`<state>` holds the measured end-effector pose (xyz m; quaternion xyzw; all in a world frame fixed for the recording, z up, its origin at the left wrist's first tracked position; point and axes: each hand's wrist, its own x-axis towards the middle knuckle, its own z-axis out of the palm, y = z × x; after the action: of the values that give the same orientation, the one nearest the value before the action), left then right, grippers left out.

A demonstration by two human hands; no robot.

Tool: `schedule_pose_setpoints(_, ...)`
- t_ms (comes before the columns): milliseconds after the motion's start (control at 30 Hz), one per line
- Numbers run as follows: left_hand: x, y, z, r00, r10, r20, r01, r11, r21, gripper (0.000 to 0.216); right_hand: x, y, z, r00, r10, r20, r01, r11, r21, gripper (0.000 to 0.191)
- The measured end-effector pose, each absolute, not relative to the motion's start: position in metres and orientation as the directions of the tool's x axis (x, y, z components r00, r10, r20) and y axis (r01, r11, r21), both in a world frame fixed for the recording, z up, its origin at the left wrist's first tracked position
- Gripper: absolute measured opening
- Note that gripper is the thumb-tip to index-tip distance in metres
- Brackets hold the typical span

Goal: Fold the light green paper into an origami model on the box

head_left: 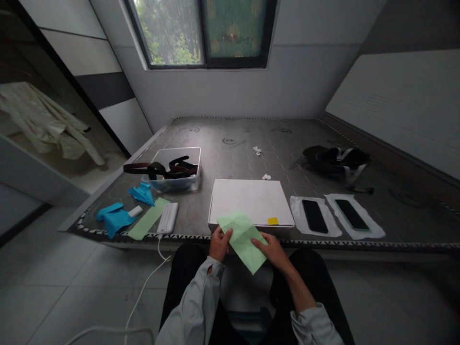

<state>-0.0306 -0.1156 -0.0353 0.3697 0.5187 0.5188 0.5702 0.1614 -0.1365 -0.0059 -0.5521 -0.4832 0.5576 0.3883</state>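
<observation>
A creased sheet of light green paper is held between my two hands, in front of a white box. At its left edge, my left hand pinches the paper with the thumb on top. My right hand grips the right side, thumb over the paper and fingers beneath. The sheet's upper corner overlaps the front edge of the box. A small yellow sticky note lies on the box near its front right.
To the left are a power strip with a white cable, a green paper strip, blue paper pieces and a plastic bin holding belts. Two phones lie on white wrapping at right. Behind sits a dark bag.
</observation>
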Motion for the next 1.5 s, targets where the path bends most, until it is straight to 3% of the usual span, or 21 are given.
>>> schedule_pose_setpoints(133,-0.034,-0.112,-0.039,-0.193,0.955,-0.225,-0.182,0.191,0.965,0.046,0.172,-0.136,-0.003,-0.068,0.965,-0.254,0.074,-0.249,-0.966,0.039)
schedule_pose_setpoints(233,-0.037,-0.110,-0.038,-0.278,0.931,-0.236,-0.150,0.201,0.968,0.042,0.173,-0.135,-0.002,-0.014,0.971,-0.237,0.000,-0.237,-0.971,0.050)
schedule_pose_setpoints(367,-0.039,-0.111,-0.030,-0.316,0.918,-0.240,-0.141,0.205,0.969,0.041,0.164,-0.136,-0.007,-0.026,0.979,-0.202,-0.342,-0.199,-0.919,0.065)
schedule_pose_setpoints(433,-0.038,-0.112,-0.026,-0.307,0.920,-0.242,-0.136,0.209,0.968,0.043,0.157,-0.139,-0.013,-0.080,0.983,-0.164,-0.423,-0.183,-0.888,0.063)
schedule_pose_setpoints(567,-0.035,-0.114,-0.020,-0.239,0.941,-0.239,-0.122,0.215,0.969,0.051,0.143,-0.145,-0.023,-0.303,0.946,-0.112,-0.268,-0.198,-0.943,0.065)
schedule_pose_setpoints(633,-0.031,-0.118,-0.018,-0.182,0.957,-0.226,-0.117,0.208,0.971,0.050,0.135,-0.147,-0.024,-0.316,0.938,-0.141,-0.208,-0.214,-0.954,0.065)
schedule_pose_setpoints(867,-0.019,-0.135,-0.019,0.101,0.985,-0.139,-0.047,0.145,0.988,0.038,0.135,-0.138,-0.030,0.129,0.957,-0.258,-0.089,-0.248,-0.965,0.044)
schedule_pose_setpoints(1033,-0.023,-0.134,-0.020,0.239,0.968,0.078,0.034,-0.089,0.995,0.073,0.153,-0.131,-0.037,0.269,0.932,-0.243,-0.086,-0.228,-0.970,0.043)
schedule_pose_setpoints(1333,-0.017,-0.132,-0.027,0.328,0.931,0.161,-0.235,-0.085,0.968,0.127,0.164,-0.132,-0.028,0.326,0.909,-0.259,-0.109,-0.236,-0.966,0.036)
schedule_pose_setpoints(1400,-0.017,-0.131,-0.031,0.329,0.927,0.182,-0.205,-0.118,0.972,0.131,0.164,-0.132,-0.024,0.322,0.912,-0.253,-0.101,-0.233,-0.967,0.038)
schedule_pose_setpoints(1500,-0.019,-0.129,-0.034,0.293,0.939,0.181,-0.022,-0.183,0.983,0.132,0.162,-0.134,-0.018,0.282,0.929,-0.240,-0.077,-0.227,-0.971,0.040)
